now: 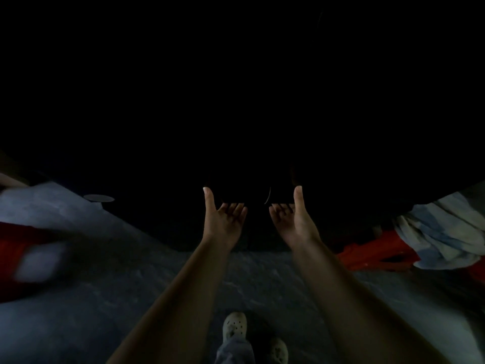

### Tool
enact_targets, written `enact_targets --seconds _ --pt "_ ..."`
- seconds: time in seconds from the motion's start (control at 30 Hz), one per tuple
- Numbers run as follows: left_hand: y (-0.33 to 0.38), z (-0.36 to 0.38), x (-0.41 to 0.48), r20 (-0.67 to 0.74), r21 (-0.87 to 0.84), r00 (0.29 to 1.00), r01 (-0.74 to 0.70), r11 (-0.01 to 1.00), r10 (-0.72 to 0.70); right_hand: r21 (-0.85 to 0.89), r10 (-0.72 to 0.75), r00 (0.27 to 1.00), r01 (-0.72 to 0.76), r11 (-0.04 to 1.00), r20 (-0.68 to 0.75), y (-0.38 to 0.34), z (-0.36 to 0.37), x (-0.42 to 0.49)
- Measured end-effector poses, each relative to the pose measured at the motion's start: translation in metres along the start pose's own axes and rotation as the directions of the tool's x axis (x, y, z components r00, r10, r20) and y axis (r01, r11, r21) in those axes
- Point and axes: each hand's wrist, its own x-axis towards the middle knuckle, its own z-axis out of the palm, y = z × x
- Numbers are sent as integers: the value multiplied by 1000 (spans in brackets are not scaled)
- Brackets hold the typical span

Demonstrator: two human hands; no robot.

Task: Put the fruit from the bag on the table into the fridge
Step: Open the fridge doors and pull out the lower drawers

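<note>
The view is very dark. My left hand (223, 221) and my right hand (291, 219) reach forward side by side, palms turned inward and up, thumbs raised, fingers loosely bent. Nothing shows in either hand. Between and just beyond the thumbs lies a black shape (249, 191) with a thin bright curved glint on its right side; I cannot tell what it is. No fruit, bag or fridge can be made out. A large black mass (236, 101) fills the upper part of the frame, its front edge just below my wrists.
Grey mottled floor (131, 258) spreads below. A blurred red and white thing (31, 258) sits at the left, and a red stool-like object (378, 250) under a pale cloth (441, 232) at the right. A small pale disc (99, 198) lies at the dark edge. My shoes (235, 324) show at the bottom.
</note>
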Motion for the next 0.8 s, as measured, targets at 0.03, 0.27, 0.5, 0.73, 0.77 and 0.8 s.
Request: enact_targets --seconds 0.03,0.27,0.5,0.73,0.77,0.8 --pt "0 0 1 -3 -13 1000 7 1000 -7 -3 1 1000 -1 1000 3 0 0 0" --pt "2 -3 2 15 -16 1000 8 1000 -8 -10 -7 1000 7 1000 -11 -1 2 -3" --pt "4 -1 0 12 -14 1000 2 1000 -2 -29 -3 999 2 1000 -35 -1 2 3" --pt "4 -3 -2 15 -25 1000 28 999 -28 -156 -41 998 33 987 -52 -2 2 -2" --pt "4 -2 -2 14 -25 1000 26 999 -26 -170 -45 997 35 985 -58 -3 3 -3" --pt "5 -1 -2 7 -23 1000 22 1000 -22 -172 -52 997 41 984 -63 -3 5 -5"
